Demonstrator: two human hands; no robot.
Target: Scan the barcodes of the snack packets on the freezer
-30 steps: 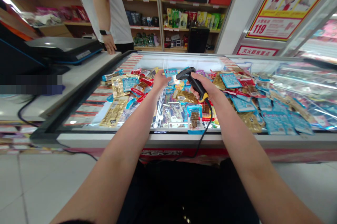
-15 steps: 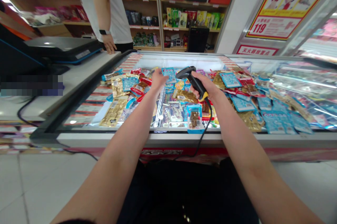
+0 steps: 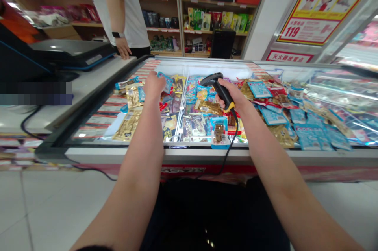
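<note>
Black-and-yellow plastic barcode scanner (image 3: 223,93) sits in the right hand (image 3: 235,95), fingers wrapped around its grip, its nose pointing left. Across a gap, a glossy blue plastic packet (image 3: 166,82) is just right of the left hand (image 3: 154,85), whose curled fingers seem to pinch its edge; their tips are hidden. Shiny gold foil packets (image 3: 126,126) lie left of those fingers and nearer the body; flat light-blue plastic packets (image 3: 313,135) spread right of the scanner-gripping fingers. Scanning packets singly looks like the work; this one probably calls for gentle release leftward, scanner held clear.
</note>
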